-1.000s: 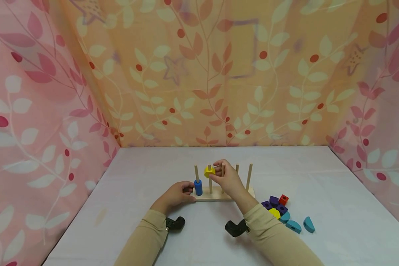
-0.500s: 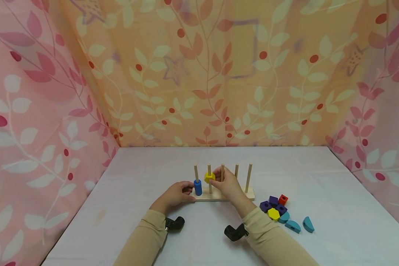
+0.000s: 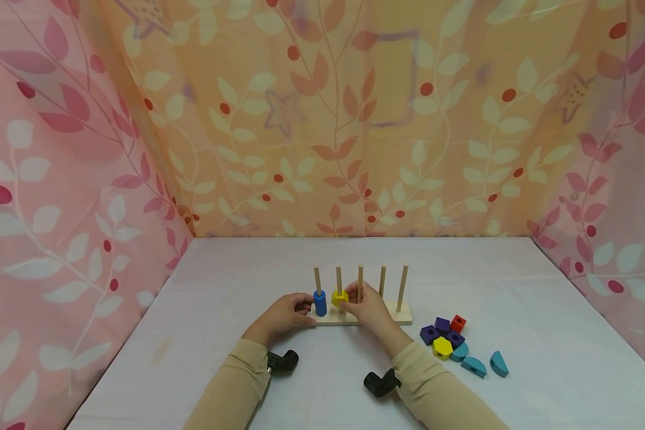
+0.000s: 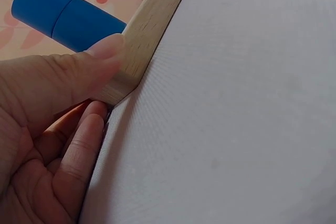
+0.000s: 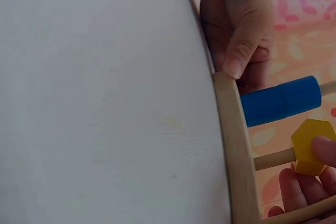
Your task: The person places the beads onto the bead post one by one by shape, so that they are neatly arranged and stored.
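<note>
I see my left hand (image 3: 287, 313) gripping the wooden peg board (image 3: 395, 315) end; my right hand (image 3: 368, 304) pinches the yellow hexagonal block (image 3: 339, 297) on its second peg, probably not fully down.

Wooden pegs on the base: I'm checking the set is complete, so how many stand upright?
5, in one row on the wooden base: leftmost peg carries blue cylinders, second peg a yellow hexagon block, and the third, fourth and fifth are bare.

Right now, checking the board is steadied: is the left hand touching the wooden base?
Touching: the left wrist view shows the left hand with its thumb pressed on the wooden base corner.
</note>
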The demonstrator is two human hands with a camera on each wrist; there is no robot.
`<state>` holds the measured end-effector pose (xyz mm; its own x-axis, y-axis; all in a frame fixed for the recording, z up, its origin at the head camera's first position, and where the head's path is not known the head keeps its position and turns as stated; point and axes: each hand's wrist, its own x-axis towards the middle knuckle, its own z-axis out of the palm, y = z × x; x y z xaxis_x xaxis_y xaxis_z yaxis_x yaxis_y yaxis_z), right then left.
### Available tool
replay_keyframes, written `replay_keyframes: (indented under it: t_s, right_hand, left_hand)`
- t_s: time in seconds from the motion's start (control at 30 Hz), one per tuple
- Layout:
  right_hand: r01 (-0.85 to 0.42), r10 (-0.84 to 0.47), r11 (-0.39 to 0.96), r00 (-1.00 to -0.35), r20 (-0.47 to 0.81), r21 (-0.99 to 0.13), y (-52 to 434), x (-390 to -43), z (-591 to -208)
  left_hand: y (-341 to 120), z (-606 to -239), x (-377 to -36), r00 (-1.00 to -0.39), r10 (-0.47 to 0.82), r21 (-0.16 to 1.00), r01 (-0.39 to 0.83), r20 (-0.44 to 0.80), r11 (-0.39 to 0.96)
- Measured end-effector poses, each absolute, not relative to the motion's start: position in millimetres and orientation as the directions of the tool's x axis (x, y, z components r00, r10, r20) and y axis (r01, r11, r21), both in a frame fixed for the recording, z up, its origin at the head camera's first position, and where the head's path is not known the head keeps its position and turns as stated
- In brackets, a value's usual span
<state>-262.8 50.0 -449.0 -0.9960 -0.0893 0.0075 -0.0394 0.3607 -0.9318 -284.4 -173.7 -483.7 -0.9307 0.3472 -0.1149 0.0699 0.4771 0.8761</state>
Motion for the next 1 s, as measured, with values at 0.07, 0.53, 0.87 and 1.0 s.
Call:
replay_keyframes:
  t_s: [0.07, 0.53, 0.87, 1.0]
  right_hand:
    - [-0.028, -0.09, 0.378, -0.996, -0.006, -0.925, 50, -262, -451]
    - [-0.049, -0.104, 0.38, -0.995, 0.01, -0.924, 51, -262, -457]
    - [-0.082, -0.105, 0.379, -0.993, 0.045, -0.922, 51, -264, -461]
    - [-0.098, -0.115, 0.376, -0.992, 0.058, -0.922, 51, -263, -461]
  left_hand:
    - [-174, -484, -284, -0.931, 0.347, 0.876, 0.069, -0.115, 0.477]
    - [-171, -482, -283, -0.933, 0.336, 0.869, 0.058, -0.128, 0.492]
    - [-171, -481, -281, -0.934, 0.333, 0.879, 0.046, -0.131, 0.475]
    - [-172, -482, -281, -0.934, 0.333, 0.877, 0.045, -0.133, 0.478]
